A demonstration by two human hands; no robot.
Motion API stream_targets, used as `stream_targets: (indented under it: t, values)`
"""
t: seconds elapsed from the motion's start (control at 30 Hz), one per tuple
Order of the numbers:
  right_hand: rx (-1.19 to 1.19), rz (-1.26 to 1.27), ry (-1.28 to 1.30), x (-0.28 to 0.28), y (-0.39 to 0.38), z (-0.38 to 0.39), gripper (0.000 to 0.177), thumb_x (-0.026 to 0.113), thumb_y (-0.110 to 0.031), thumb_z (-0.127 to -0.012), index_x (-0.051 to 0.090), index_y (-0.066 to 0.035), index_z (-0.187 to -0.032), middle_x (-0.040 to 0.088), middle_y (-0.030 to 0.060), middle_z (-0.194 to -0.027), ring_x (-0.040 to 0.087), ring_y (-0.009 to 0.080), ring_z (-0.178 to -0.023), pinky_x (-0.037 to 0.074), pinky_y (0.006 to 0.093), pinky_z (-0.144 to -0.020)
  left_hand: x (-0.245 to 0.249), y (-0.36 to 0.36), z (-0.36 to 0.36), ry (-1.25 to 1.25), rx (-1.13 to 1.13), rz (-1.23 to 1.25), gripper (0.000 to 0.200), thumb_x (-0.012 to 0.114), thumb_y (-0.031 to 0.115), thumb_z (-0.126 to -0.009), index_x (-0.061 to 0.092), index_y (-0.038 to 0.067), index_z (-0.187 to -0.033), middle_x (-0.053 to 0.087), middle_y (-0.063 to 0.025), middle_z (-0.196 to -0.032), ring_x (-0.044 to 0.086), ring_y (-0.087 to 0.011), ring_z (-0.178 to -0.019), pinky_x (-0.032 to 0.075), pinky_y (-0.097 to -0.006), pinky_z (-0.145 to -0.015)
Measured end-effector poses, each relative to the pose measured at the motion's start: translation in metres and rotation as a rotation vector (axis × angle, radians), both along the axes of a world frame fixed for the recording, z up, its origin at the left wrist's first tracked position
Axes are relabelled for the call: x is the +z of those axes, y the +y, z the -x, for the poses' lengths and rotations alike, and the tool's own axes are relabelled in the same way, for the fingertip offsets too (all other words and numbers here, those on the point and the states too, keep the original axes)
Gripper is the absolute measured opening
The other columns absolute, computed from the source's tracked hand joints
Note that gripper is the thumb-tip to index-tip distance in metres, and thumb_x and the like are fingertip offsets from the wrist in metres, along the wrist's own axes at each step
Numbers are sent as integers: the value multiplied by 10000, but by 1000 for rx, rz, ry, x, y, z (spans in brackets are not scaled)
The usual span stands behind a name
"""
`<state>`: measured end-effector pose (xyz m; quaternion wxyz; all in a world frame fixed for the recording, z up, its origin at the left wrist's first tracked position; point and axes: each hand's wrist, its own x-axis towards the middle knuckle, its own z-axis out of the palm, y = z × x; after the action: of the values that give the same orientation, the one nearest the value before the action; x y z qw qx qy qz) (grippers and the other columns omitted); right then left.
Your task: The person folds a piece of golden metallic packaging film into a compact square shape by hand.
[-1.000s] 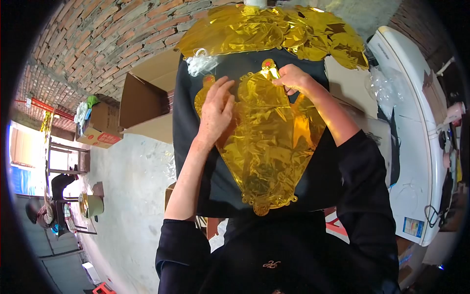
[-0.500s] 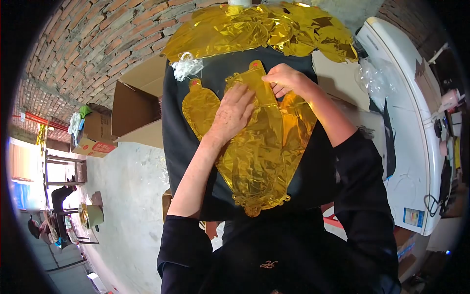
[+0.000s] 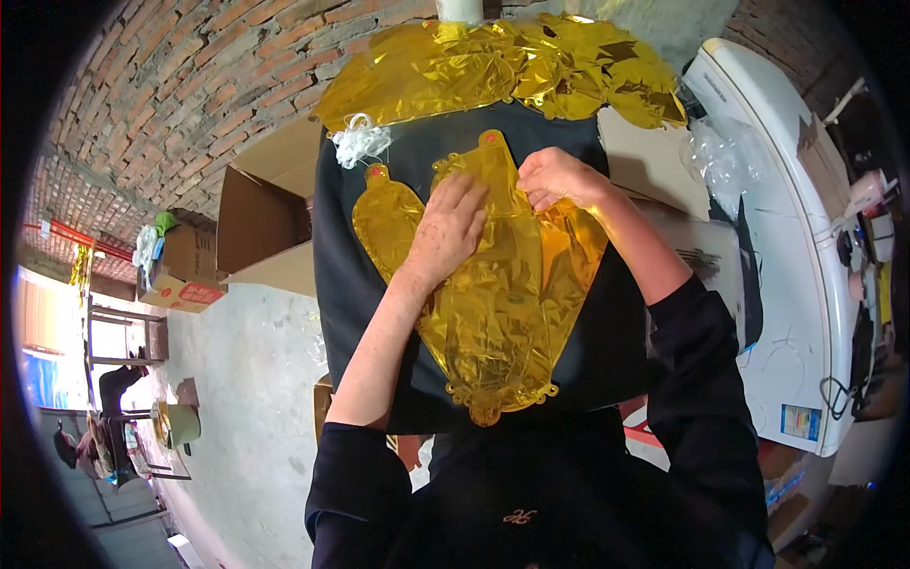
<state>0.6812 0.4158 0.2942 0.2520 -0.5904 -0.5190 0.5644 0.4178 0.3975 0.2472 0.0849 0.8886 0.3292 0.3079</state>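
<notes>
Flat gold foil balloons (image 3: 483, 294) lie in a layered pile on a black-covered work surface (image 3: 607, 351). Their tabs carry small red marks, and small loops run along the lower edge. My left hand (image 3: 449, 223) rests palm down on the upper part of the pile, fingers stretched out. At the pile's upper right edge, my right hand (image 3: 559, 178) has thumb and fingers pinched together on the foil; the exact grip point is partly hidden by the fingers. One narrow foil lobe (image 3: 389, 223) sticks out to the left of my left hand.
More crumpled gold foil (image 3: 427, 71) covers the far end of the surface. White string (image 3: 361, 142) lies at its far left corner. An open cardboard box (image 3: 261, 213) stands left, a white appliance (image 3: 796, 313) right, with clear plastic (image 3: 720, 156) on it.
My right hand has moved slightly right and down along the foil's edge, its fingers still pinched. My left hand stays on the pile. The view has shifted slightly.
</notes>
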Motion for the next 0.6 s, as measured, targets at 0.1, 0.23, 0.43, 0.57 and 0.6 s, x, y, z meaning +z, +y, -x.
stream_targets:
  t: [0.1, 0.23, 0.43, 0.57, 0.6]
  values:
    - [-2, -23, -19, -3, -2, 4, 305, 738, -143, -976, 623, 65, -1167, 690, 116, -977, 721, 206, -819, 641, 363, -730, 14, -7, -6, 56, 0, -43, 431, 635, 194, -1032, 603, 39, -1434, 541, -202, -1527, 422, -398, -1501, 310, -514, -1272]
    - [-58, -57, -27, -9, 0, 8, 246, 758, -91, -948, 622, 60, -1087, 693, 133, -936, 723, 216, -766, 645, 369, -667, 22, -20, -22, 56, -91, -37, 460, 659, 232, -1023, 606, 22, -1428, 564, -200, -1510, 451, -387, -1488, 338, -512, -1258]
    - [-78, -125, -50, -13, 0, 8, 216, 766, -67, -926, 630, 42, -1055, 700, 124, -844, 719, 214, -684, 627, 367, -594, 12, -39, -30, 24, -113, -61, 506, 723, 255, -967, 626, -13, -1386, 621, -204, -1433, 541, -389, -1395, 422, -508, -1193]
    - [-70, -184, -134, -14, 0, 12, 210, 776, -68, -909, 632, 29, -1028, 713, 126, -786, 732, 210, -649, 618, 355, -576, 11, -41, -30, 20, -110, -33, 526, 721, 286, -975, 622, -11, -1398, 618, -209, -1442, 543, -390, -1395, 415, -512, -1200]
    - [-67, -192, -178, -11, -1, 14, 207, 776, -74, -907, 635, 25, -1022, 720, 135, -785, 735, 222, -641, 618, 359, -590, 9, -41, -30, 19, -110, -34, 527, 721, 289, -975, 623, -12, -1397, 618, -212, -1440, 542, -392, -1395, 414, -514, -1201]
